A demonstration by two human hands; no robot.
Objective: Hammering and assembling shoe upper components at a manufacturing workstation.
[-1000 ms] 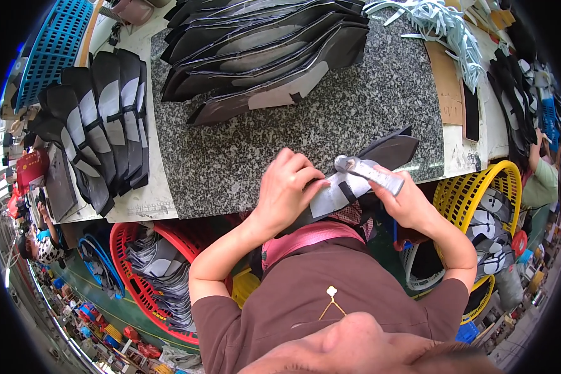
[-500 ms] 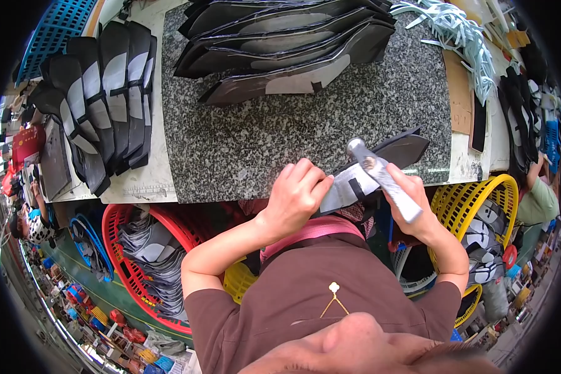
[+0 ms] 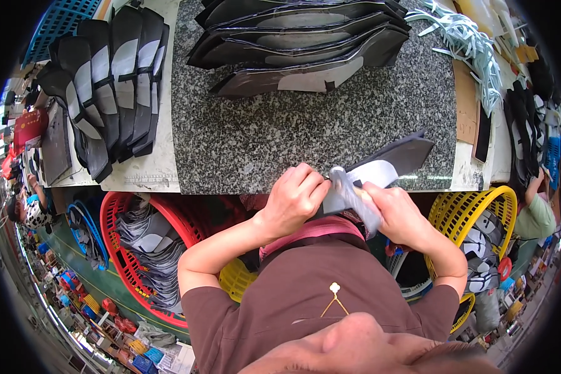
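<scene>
At the near edge of the granite slab (image 3: 255,146), a flat black-and-grey piece of sheet material (image 3: 411,154) lies partly over the edge. My left hand (image 3: 296,196) is closed on its left end, fingertips pinched together. My right hand (image 3: 396,215) is wrapped round a hammer (image 3: 357,201), somewhat blurred. The hammer's head is over the left part of the piece, close to my left fingertips; whether it touches cannot be made out. Part of the piece is hidden under the hammer and my right hand.
Stacked black pieces (image 3: 305,78) lie at the slab's far side, with a fanned row of similar pieces (image 3: 121,81) on the left. Pale blue strips (image 3: 474,53) heap at the far right. Below stand a red basket (image 3: 115,249) and a yellow basket (image 3: 445,215), both holding pieces.
The hammer has moved left in my right hand, its head now nearer my left fingertips. My left hand keeps its hold on the piece. The whole view has shifted slightly.
</scene>
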